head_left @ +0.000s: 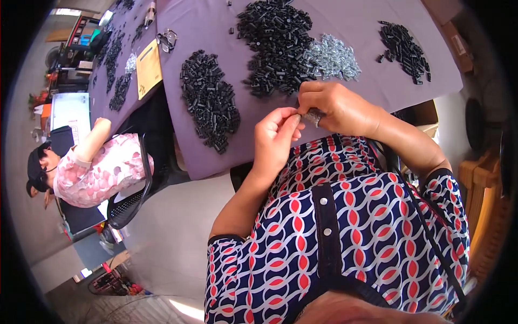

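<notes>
1. Fingers of the left hand [272, 135] are drawn narrow, thumb against forefinger; whatever they pinch is too small to make out. Best to hold that pinch light and square, so a tiny part doesn't twist.
2. Just right of that pinch, the right hand [340, 108] curls its fingers around a clump of clear, glinting small pieces [313, 116]. A loose palm grip should store these while the fingertips stay free for fine work.
3. Left of the fingers and well apart lies a long heap of short, black, tube-like parts [209, 100] on the mauve-grey cloth [208, 29].
4. Beyond the fingertips sits a larger mound of similar black parts [275, 46], near enough for a short reach.
5. Beyond and slightly right, touching that mound, is a pile of clear, shiny small pieces [337, 56]; pick from its outer side to avoid mixing.
6. Far right of the fingers lies a smaller group of black parts [404, 51]; stray pieces are best left apart.
</notes>
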### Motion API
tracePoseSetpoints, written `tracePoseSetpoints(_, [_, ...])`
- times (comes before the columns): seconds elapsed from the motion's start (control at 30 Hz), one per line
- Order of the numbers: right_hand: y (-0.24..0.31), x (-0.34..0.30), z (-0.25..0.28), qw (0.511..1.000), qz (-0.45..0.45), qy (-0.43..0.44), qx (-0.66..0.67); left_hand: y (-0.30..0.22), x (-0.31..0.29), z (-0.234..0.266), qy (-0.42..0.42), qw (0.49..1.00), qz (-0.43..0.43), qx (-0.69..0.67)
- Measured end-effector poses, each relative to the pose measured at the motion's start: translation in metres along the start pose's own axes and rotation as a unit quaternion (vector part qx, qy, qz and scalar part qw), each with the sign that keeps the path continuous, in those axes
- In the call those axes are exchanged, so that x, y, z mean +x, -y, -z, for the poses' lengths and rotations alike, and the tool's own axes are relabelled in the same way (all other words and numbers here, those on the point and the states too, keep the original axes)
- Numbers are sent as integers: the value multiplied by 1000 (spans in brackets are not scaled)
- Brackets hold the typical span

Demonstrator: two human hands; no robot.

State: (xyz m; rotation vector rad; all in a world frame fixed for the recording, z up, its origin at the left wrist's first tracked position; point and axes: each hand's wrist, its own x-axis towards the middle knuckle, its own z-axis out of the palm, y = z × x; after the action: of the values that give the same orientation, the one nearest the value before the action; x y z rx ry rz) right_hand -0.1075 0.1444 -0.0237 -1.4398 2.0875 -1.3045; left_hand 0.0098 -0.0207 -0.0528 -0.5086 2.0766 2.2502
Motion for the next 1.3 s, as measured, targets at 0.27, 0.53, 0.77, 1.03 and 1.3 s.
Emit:
tracePoseSetpoints(0.27, [-5,-8,-5,956,-180,26,228,15,-9,-4,-34,964,-204,165])
tracePoseSetpoints(0.53, [-12,-17,0,972,-130,-39,194,7,2,2,1,997,-57,-59])
tracePoseSetpoints(0.77, [0,-18,9,996,-32,-41,-74,-3,0,-6,-6,993,-25,-113])
tracePoseSetpoints(1.03, [1,-8,-6,977,64,-81,-187,-5,1,-6,-3,979,8,-202])
tracePoseSetpoints(1.3, [-12,-6,-18,986,52,-69,-140,-3,4,-4,75,959,27,-271])
